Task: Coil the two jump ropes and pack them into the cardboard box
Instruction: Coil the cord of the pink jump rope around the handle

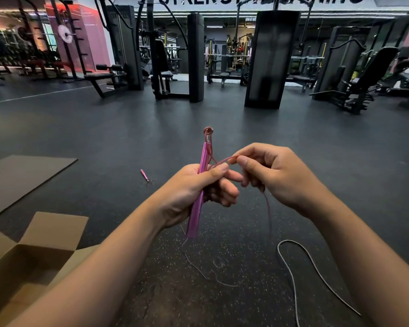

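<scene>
We are gripping the pink handle (200, 192) of one jump rope in our left hand (196, 192), fingers wrapped around it, the handle tilting upright. Our right hand (273, 175) is pinching the thin pink cord (224, 160) between thumb and fingers just beside the left. The second pink handle (144, 175) is lying on the floor (104, 138) ahead. A grey rope (293, 274) is trailing on the floor at right, and the cardboard box (33, 251) is sitting open at lower left
</scene>
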